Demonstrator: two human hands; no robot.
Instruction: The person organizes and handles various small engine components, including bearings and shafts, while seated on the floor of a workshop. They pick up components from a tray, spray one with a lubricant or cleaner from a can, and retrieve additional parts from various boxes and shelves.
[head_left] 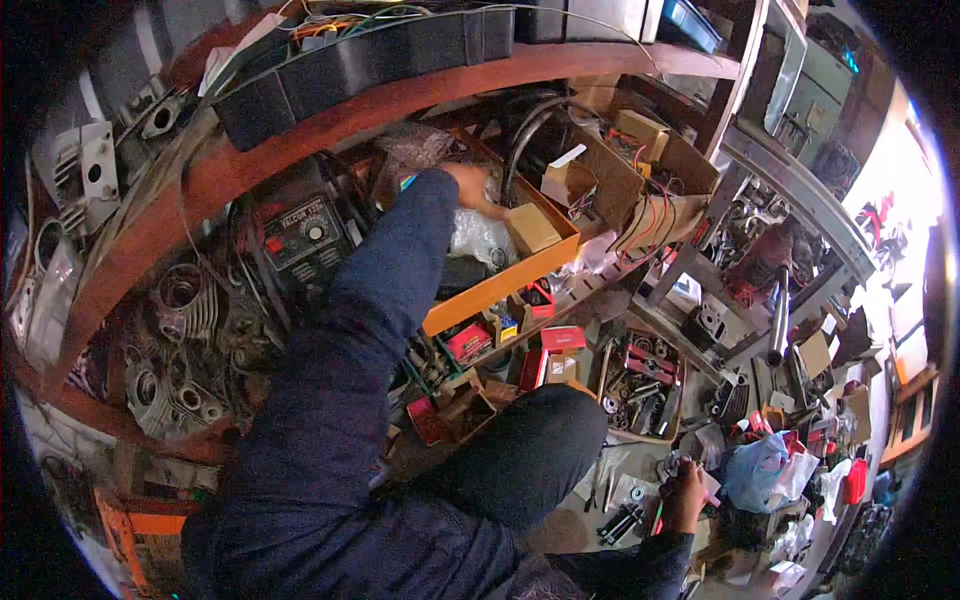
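Note:
My left hand reaches into an orange-sided drawer on the lower shelf. Its fingers stretch toward a small brown cardboard box and touch its near-left corner; the thumb is hard to make out. Clear bubble wrap lies just below that hand, and more bubble wrap sits behind my wrist. Low at the right, my right hand is closed, its fingers drawn together over the littered floor. What it holds, if anything, is too small to name. A blue plastic bag lies to its right.
A wooden shelf edge arches above my left arm. Left of the drawer stands a black machine with a dial; metal engine parts crowd the left. A tray of tools and red boxes lie beyond my knee. A metal frame stands right.

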